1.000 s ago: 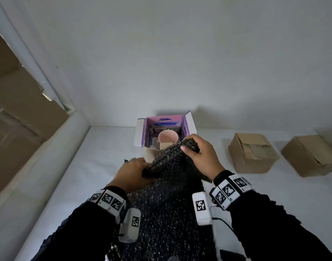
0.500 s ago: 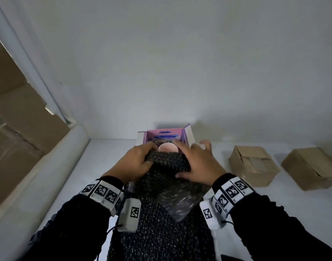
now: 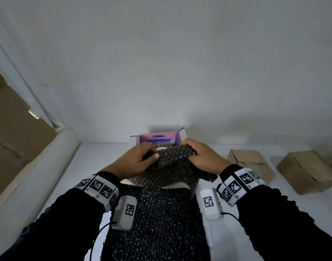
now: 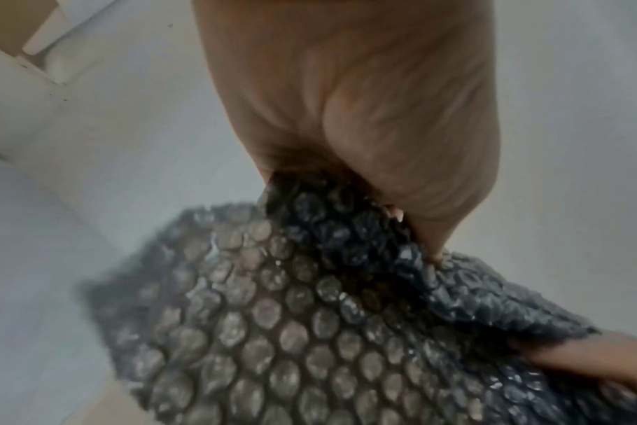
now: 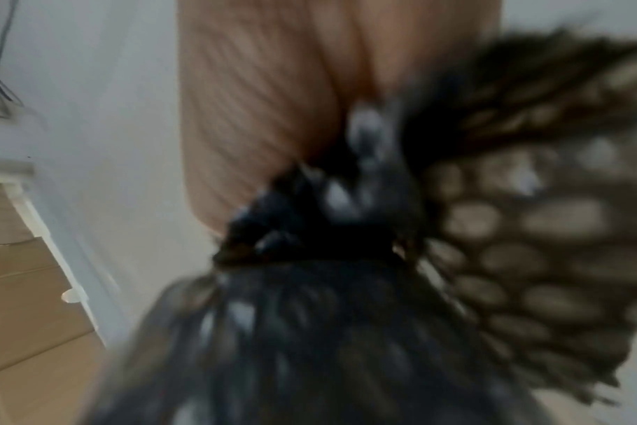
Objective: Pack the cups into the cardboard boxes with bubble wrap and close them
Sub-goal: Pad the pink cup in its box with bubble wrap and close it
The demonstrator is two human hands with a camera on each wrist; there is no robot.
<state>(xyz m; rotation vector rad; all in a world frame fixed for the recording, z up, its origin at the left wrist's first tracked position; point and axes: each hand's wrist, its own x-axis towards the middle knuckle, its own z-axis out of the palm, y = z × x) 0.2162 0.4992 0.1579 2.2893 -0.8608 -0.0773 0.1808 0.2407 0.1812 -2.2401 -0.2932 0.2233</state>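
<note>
Your left hand (image 3: 138,160): grip pinching the bubble wrap (image 3: 173,166) edge.
Pink cup (image 3: 162,146): just beyond both grips, inside the purple box (image 3: 159,139).
Your right hand (image 3: 202,157): grip clutching the wrap's other edge.
Brown boxes (image 3: 251,163): on the desk (image 3: 67,178), right of your grip.

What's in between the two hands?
A bunched piece of dark bubble wrap stretches from the left hand to the right hand; both grip its top edge. The head view shows it.
</note>
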